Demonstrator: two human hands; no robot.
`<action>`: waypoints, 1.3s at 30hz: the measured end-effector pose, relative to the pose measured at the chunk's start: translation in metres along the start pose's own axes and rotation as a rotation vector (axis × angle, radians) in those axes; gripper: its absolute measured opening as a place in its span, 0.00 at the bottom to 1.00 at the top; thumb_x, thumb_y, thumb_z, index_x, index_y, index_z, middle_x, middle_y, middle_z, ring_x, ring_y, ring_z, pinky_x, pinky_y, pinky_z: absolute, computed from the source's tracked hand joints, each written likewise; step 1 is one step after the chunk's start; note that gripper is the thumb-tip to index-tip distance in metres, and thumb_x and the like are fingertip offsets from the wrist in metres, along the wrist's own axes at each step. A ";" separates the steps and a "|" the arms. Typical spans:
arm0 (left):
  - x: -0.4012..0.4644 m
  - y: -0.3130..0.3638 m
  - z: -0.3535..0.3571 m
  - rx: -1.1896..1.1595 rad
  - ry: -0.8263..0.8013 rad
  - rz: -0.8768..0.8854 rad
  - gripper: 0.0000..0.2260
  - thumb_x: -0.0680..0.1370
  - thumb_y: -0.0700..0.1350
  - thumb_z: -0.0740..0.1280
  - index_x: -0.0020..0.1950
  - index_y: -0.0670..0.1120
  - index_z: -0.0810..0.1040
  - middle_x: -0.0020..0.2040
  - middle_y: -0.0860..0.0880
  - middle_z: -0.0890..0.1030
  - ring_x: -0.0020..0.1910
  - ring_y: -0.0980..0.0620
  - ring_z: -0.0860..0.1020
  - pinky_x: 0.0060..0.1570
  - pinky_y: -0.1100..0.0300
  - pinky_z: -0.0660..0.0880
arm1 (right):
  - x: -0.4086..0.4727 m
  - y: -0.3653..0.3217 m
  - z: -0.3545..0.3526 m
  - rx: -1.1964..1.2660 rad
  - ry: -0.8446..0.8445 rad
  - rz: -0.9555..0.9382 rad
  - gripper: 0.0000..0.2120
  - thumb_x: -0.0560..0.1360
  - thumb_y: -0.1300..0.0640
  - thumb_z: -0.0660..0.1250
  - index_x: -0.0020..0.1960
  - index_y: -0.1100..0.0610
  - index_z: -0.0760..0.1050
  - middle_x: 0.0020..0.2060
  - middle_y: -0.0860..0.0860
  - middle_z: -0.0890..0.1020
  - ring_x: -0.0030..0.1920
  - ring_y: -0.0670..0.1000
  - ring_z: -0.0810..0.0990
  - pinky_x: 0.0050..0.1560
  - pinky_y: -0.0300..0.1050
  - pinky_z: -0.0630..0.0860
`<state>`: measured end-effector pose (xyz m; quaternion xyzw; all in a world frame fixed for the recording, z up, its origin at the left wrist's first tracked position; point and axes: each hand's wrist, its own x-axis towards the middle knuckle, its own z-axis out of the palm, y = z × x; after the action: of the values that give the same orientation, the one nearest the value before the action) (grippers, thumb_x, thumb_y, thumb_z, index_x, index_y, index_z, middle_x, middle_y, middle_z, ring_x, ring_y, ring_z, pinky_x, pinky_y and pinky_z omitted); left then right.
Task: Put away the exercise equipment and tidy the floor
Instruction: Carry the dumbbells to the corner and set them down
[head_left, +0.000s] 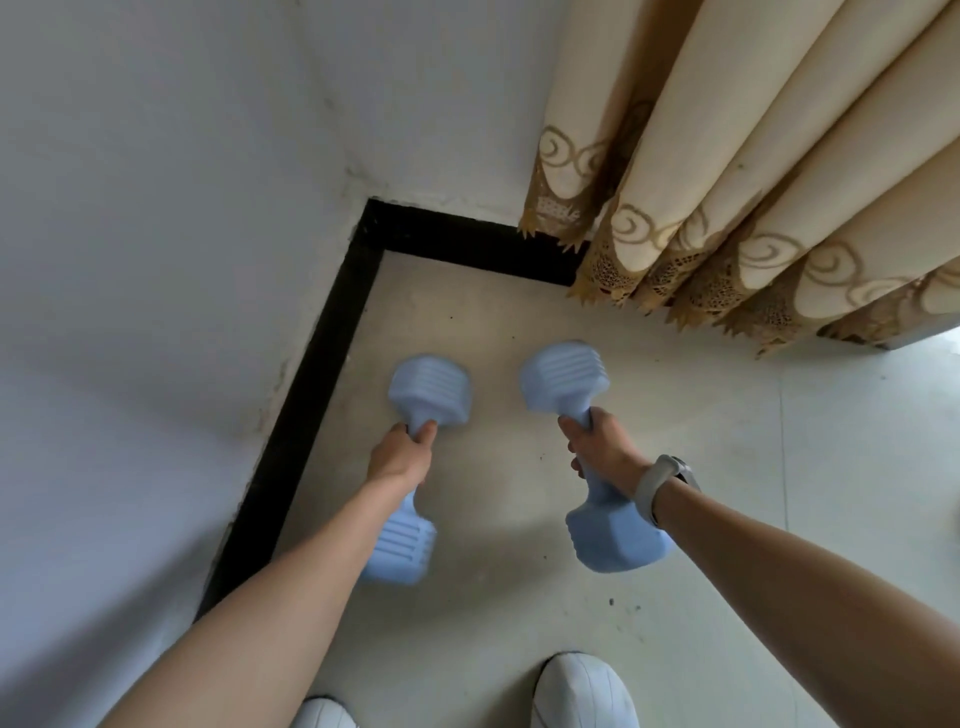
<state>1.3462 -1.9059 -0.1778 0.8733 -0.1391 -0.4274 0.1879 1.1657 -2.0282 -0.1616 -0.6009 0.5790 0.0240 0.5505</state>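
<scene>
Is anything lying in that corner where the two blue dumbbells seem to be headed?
Nothing visible. The floor between the dumbbells and the corner is bare. The left hand grips the left dumbbell, the right hand the right dumbbell. The curtain hangs off to the right.

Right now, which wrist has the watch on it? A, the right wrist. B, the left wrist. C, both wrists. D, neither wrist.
A: the grey watch sits on the wrist behind the right hand, which grips one blue dumbbell; the wrist behind the left hand, gripping the other dumbbell, is bare.
</scene>
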 end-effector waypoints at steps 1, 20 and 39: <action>0.002 -0.003 0.003 0.006 -0.002 0.001 0.21 0.79 0.55 0.57 0.58 0.38 0.72 0.54 0.37 0.80 0.49 0.38 0.81 0.53 0.53 0.76 | 0.002 0.002 0.001 0.001 -0.003 -0.004 0.11 0.78 0.58 0.57 0.38 0.59 0.64 0.29 0.53 0.67 0.26 0.52 0.67 0.30 0.46 0.67; -0.027 0.061 -0.026 0.429 0.196 0.685 0.15 0.77 0.47 0.64 0.62 0.45 0.73 0.60 0.43 0.76 0.59 0.42 0.74 0.55 0.52 0.71 | 0.011 0.017 0.001 -0.148 -0.031 -0.049 0.08 0.74 0.61 0.65 0.37 0.59 0.70 0.33 0.53 0.74 0.33 0.50 0.70 0.31 0.38 0.65; -0.002 0.103 0.043 0.644 0.113 0.826 0.27 0.67 0.55 0.71 0.62 0.48 0.69 0.59 0.50 0.76 0.57 0.48 0.75 0.57 0.54 0.64 | 0.004 0.030 -0.019 -0.120 -0.015 -0.085 0.10 0.70 0.61 0.67 0.44 0.69 0.75 0.33 0.55 0.73 0.36 0.49 0.66 0.34 0.42 0.64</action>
<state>1.3026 -2.0055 -0.1547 0.7809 -0.5858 -0.2053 0.0700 1.1339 -2.0353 -0.1756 -0.6566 0.5464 0.0399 0.5184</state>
